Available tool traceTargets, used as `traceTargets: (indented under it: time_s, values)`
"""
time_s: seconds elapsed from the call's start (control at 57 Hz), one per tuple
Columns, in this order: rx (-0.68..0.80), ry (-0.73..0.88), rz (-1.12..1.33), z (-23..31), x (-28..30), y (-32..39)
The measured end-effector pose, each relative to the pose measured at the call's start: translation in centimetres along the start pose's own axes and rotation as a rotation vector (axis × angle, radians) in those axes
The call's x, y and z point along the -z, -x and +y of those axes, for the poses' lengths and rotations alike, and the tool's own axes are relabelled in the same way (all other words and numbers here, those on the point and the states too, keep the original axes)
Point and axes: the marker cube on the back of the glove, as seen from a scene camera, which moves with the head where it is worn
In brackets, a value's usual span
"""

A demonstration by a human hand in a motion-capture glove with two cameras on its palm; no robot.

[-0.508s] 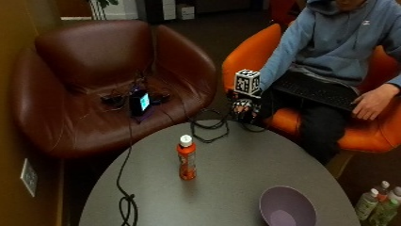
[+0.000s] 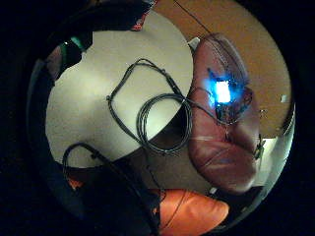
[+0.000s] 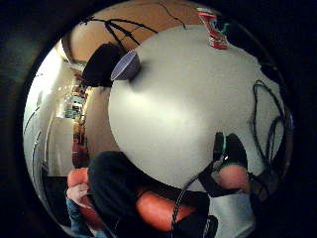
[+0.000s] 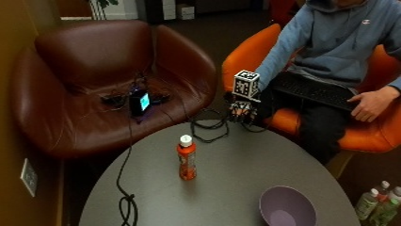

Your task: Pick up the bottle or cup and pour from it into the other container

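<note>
Orange bottle (image 4: 186, 157) upright on table (image 4: 238, 174), apparently untouched.

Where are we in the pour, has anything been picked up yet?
Nothing looks done. The bottle stands upright and capped on the table, and the bowl sits apart from it near the table's edge, apparently empty. In hand: nothing; the gloved right hand is at the table's far edge, short of the bottle. Left: reach and grip the bottle, uncap it, carry it to the bowl and pour.

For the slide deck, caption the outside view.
Gloved right hand at the round grey table's edge, orange capped bottle and purple bowl untouched.
</note>
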Motion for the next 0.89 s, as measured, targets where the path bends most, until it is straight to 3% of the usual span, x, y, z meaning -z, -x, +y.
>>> traceTargets:
  time_s: [0.701,0.894]
  values:
    - [0.106,0.048,0.097,-10.7,10.2,6.5]
    - [0.107,0.061,0.024,-13.1,11.2,7.4]
